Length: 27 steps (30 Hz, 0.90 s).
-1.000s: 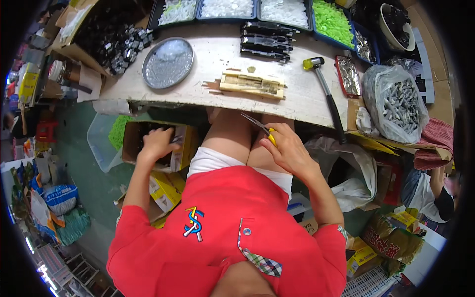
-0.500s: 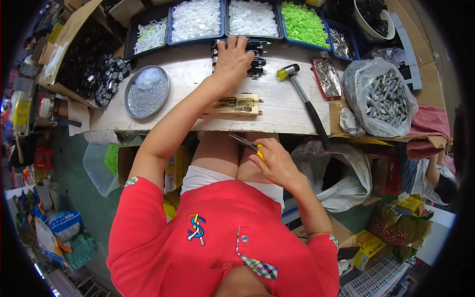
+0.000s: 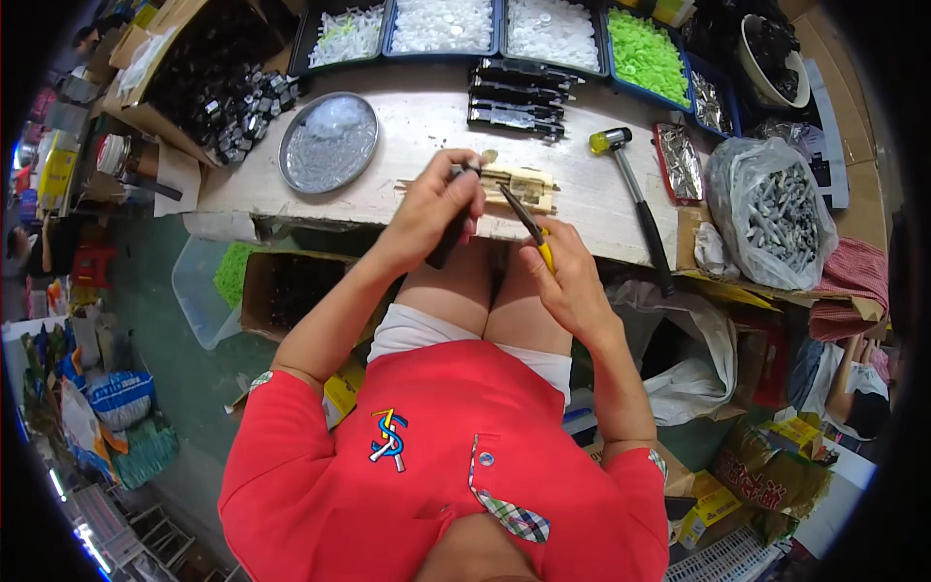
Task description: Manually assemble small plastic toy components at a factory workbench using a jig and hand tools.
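My left hand [image 3: 432, 213] is closed around a long black plastic part [image 3: 448, 241], held over the bench's front edge with its lower end hanging down. In my right hand [image 3: 572, 286] are pliers [image 3: 524, 211] with yellow handles. Their dark jaws point up and left toward the top of the black part; whether they touch it I cannot tell. Just behind them, a pale wooden block [image 3: 538, 189] with a slot lies on the bench. Farther back sits a stack of similar black parts [image 3: 519, 97], laid side by side.
A hammer [image 3: 638, 194] with a yellow-and-black head lies to the right. Left stands a round grey dish [image 3: 284, 150] of clear, gel-like stuff. White pieces [image 3: 441, 24] and green pieces [image 3: 648, 58] fill bins at the back. A plastic bag [image 3: 722, 189] holds grey parts.
My left hand has left the stack and come back toward me with a black part. The pliers have risen from above my lap to meet it. The view has shifted.
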Available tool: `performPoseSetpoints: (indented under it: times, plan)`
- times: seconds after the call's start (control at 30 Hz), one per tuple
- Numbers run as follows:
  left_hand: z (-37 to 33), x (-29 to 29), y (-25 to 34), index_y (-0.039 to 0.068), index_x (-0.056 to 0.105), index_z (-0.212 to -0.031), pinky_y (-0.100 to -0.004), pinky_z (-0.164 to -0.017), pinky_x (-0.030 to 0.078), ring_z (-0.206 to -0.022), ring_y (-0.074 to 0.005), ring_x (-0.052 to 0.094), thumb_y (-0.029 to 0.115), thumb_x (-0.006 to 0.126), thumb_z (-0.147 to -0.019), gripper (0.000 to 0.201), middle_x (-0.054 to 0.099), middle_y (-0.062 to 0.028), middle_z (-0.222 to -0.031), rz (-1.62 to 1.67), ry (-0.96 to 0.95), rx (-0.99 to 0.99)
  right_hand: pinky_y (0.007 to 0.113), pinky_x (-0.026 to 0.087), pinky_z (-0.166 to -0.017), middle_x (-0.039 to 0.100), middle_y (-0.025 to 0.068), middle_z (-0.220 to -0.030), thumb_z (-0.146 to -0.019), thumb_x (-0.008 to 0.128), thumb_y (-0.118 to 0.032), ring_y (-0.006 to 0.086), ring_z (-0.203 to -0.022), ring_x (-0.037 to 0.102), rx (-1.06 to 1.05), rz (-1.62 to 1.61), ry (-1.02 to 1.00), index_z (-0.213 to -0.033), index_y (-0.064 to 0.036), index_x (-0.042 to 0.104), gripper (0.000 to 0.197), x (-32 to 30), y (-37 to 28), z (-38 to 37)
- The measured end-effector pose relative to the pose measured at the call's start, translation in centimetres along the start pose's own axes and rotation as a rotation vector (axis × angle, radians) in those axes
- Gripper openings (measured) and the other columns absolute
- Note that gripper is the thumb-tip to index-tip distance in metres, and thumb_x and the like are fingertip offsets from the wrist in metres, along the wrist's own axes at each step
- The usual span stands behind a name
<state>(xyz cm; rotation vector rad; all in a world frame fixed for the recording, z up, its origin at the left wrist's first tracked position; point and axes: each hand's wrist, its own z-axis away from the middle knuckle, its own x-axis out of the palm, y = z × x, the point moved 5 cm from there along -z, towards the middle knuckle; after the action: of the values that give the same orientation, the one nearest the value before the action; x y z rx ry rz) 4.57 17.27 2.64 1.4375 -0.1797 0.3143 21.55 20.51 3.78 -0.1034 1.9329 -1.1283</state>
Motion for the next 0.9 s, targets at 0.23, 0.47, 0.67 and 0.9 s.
performPoseSetpoints:
  times: [0.23, 0.47, 0.67, 0.9]
  plan:
    - [2.4, 0.7, -0.2, 0.001, 0.051, -0.106, -0.0221, -0.057, 0.044, -0.063, -0.0097, 0.053, 0.017, 0.055, -0.088, 0.024, 0.056, -0.0069, -0.071, -0.438, 0.087, 0.162, 0.038, 0.041, -0.083, 0.052, 0.0193, -0.107, -0.085, 0.054, -0.016, 0.0347, -0.095, 0.049, -0.013, 0.053, -0.075, -0.091, 0.0070, 0.055, 0.024, 0.5, -1.3, 0.1]
    - [3.5, 1.6, 1.5, -0.001, 0.056, -0.103, -0.0311, -0.069, 0.048, -0.078, -0.0295, 0.062, 0.014, 0.059, -0.083, 0.025, 0.062, -0.0175, -0.089, -0.775, 0.176, 0.474, 0.038, 0.041, -0.082, 0.053, 0.0196, -0.105, -0.085, 0.054, -0.016, 0.0344, -0.094, 0.050, -0.021, 0.098, -0.104, -0.088, 0.0075, 0.055, 0.024, 0.1, -1.7, 0.8]
    - [3.8, 1.7, 1.2, -0.002, 0.056, -0.101, -0.0316, -0.067, 0.049, -0.076, -0.0310, 0.062, 0.014, 0.059, -0.083, 0.025, 0.062, -0.0172, -0.087, -0.796, 0.204, 0.519, 0.039, 0.043, -0.074, 0.054, 0.0183, -0.090, -0.084, 0.055, -0.014, 0.0343, -0.084, 0.052, -0.046, 0.108, -0.108, -0.082, 0.0062, 0.055, 0.020, 0.4, -1.8, 1.2]
    - [3.5, 0.4, -3.4, 0.001, 0.055, -0.093, -0.0252, -0.035, 0.038, -0.038, -0.0129, 0.046, 0.017, 0.054, -0.087, 0.016, 0.053, -0.0073, -0.057, 0.413, -0.320, -0.436, 0.039, 0.044, -0.062, 0.048, 0.0153, -0.077, -0.076, 0.060, -0.008, 0.0323, -0.073, 0.052, -0.062, 0.160, -0.286, -0.072, 0.0039, 0.052, 0.015, 1.0, -1.5, 2.3]
